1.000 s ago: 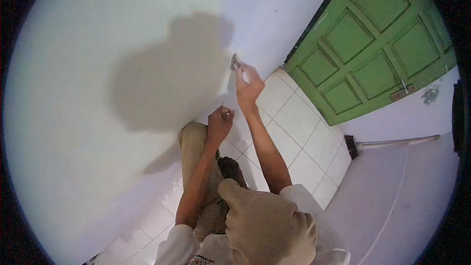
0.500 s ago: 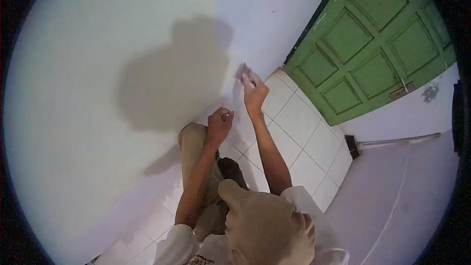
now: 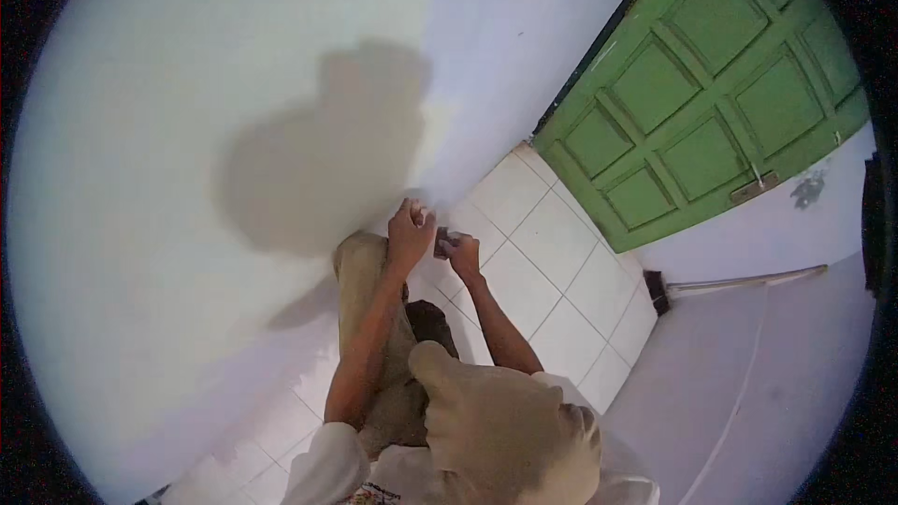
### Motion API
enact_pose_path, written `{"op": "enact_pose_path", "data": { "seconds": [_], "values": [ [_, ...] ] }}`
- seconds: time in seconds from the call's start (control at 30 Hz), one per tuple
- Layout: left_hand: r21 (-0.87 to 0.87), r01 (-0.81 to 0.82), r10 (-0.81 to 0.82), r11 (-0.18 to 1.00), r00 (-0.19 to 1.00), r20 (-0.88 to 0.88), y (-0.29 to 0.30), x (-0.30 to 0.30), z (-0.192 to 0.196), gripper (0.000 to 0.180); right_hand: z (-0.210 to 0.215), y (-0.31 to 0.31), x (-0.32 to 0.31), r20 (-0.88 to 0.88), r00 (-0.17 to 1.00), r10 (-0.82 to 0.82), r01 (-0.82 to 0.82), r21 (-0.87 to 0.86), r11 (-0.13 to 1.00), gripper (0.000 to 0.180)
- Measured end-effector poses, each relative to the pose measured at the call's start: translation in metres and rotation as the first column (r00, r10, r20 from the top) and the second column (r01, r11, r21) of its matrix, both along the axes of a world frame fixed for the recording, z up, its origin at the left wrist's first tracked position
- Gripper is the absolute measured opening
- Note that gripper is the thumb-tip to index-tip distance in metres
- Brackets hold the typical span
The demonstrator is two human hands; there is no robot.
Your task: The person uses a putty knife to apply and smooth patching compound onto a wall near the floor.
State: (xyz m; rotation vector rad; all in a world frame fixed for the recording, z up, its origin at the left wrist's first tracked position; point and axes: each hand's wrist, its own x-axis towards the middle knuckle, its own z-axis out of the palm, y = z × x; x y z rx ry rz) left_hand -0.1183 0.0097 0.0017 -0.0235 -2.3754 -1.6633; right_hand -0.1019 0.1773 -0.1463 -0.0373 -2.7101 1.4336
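Beside the wall (image 3: 187, 178), right hand (image 3: 461, 252) pinches scraper (image 3: 441, 241).

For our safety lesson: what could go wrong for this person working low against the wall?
1. The small dark tool in the right hand sits close to the left hand; a slip could scrape it.
2. Crouched on smooth floor tiles, they might lose balance.
3. The broom lying behind could trip them.

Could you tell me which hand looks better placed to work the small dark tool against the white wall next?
Probably the right hand: it already grips the small dark flat tool low beside the white wall. The left hand is a closed fist, with nothing visibly in it, resting close to the wall.
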Motion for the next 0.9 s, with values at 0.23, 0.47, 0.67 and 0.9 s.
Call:
{"op": "enact_pose_path", "data": {
  "seconds": [0.23, 0.47, 0.67, 0.9],
  "values": [
    [0.54, 0.167, -0.439, 0.825, 0.791, 0.427, 0.02, -0.024, -0.014, 0.037, 0.008, 0.072, -0.01, 0.248, 0.859, -0.448, 0.51, -0.335, 0.792, 0.025],
    [0.533, 0.181, -0.372, 0.827, 0.886, 0.276, -0.004, -0.012, -0.039, 0.01, 0.131, 0.013, -0.026, 0.257, 0.945, -0.204, 0.327, -0.799, 0.505, 0.022],
    [0.683, 0.168, -0.371, 0.711, 0.914, 0.161, 0.031, -0.003, 0.013, 0.034, 0.167, 0.054, -0.027, -0.267, 0.963, -0.025, -0.03, -0.198, 0.98, 0.032],
    [0.592, 0.052, -0.118, 0.804, 0.99, 0.073, 0.012, 0.017, 0.012, 0.023, 0.211, -0.009, 0.007, 0.145, 0.987, -0.066, 0.147, -0.674, 0.724, 0.036]
  ]
}}
